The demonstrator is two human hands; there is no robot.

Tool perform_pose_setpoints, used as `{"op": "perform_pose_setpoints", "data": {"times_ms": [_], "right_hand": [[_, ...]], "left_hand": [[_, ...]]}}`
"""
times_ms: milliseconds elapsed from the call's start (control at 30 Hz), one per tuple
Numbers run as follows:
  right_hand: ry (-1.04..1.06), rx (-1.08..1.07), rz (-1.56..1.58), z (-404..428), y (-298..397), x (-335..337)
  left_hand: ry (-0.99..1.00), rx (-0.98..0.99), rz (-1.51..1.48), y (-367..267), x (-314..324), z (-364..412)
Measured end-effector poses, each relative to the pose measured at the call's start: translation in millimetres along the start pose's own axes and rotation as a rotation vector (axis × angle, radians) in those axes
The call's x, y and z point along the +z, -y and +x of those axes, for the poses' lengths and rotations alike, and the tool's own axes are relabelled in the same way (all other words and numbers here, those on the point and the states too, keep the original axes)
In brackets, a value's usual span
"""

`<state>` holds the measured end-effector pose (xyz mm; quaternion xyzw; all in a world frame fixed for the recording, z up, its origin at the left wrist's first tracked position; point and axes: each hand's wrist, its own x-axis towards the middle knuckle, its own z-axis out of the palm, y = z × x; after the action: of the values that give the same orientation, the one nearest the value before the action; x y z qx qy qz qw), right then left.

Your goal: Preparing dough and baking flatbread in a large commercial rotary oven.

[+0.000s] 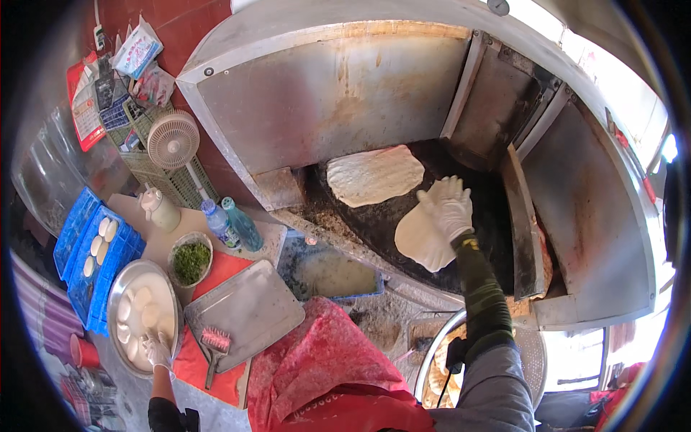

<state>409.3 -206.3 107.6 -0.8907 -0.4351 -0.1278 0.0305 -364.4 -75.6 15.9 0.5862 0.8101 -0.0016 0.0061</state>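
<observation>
My right hand (449,208), in a clear plastic glove, lies with fingers spread on the upper right part of a flat sheet of dough (426,240) on the dark round griddle (486,216). A second, roughly rectangular flatbread (375,174) lies behind it to the left, apart from it. At the lower left my left hand (157,351), gloved too, reaches into a steel bowl (114,324) of pale dough pieces (150,315); its fingertips touch the dough, and whether they grip a piece is unclear.
A steel tray (245,310), a spiked dough docker (216,341), a bowl of chopped greens (190,262), two bottles (243,224) and blue crates (102,281) stand at left. Metal walls (334,102) surround the griddle; an upright metal plate (523,232) stands at its right. Flatbreads fill a container (432,372) below.
</observation>
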Motion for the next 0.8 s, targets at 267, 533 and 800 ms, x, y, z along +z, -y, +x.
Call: {"op": "perform_pose_setpoints", "data": {"times_ms": [267,533,800], "right_hand": [[-0.043,-0.013,0.082,-110.6,143.1,-5.3],[-0.147,-0.045,0.197,-134.7,99.6,-6.5],[-0.005,-0.018,0.250,-102.3,45.1,-0.6]], "left_hand": [[0.041,0.116,-0.124,33.0,37.4,29.9],[-0.016,-0.105,0.006,4.9,11.3,16.1],[0.085,-0.172,0.054,56.3,64.2,59.3]]}}
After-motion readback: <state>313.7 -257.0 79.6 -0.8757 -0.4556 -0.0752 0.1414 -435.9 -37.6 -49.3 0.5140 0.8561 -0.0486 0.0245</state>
